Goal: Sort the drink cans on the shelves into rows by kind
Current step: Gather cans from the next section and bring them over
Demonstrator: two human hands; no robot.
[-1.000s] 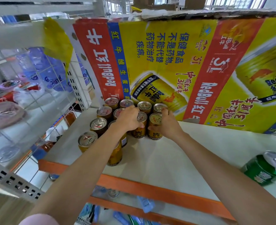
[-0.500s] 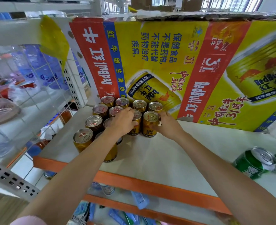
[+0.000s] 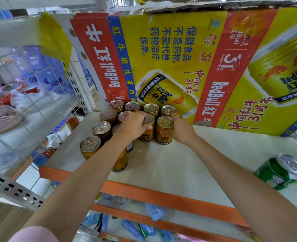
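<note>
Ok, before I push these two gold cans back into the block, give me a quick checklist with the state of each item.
1. Right hand grips the front-right gold Red Bull can: ok.
2. Left hand holds the neighbouring gold can: ok.
3. Both cans upright: ok.
4. Rows behind all gold cans: ok for visible ones; those under the left forearm cannot tell.
5. Green can lying on its side, unsorted: not ok.

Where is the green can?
In the head view, the green can lies tipped at the shelf's far right, apart from the gold cans.
</note>
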